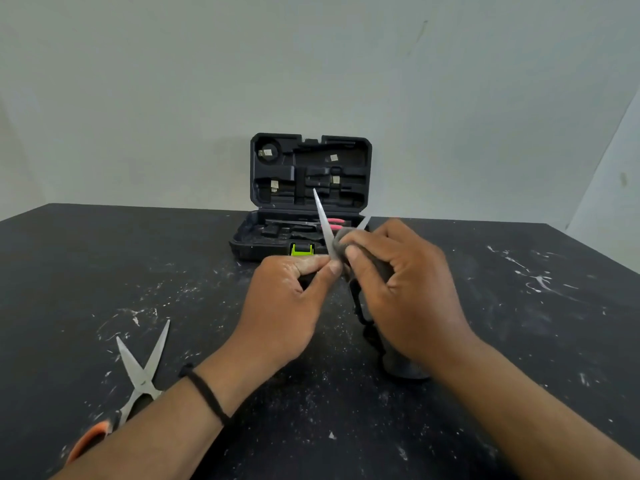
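Left hand (284,306) grips the scissors (324,223) by a handle, right hand (408,292) pinches grey cloth (341,241) round one blade.

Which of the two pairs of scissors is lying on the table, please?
The orange-handled pair at the near left, blades spread; the black-handled pair is held up by the left hand and right hand.

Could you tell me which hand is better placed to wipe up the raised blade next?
The right hand: it pinches the grey cloth against the blade, while the left hand holds the scissors lower down.
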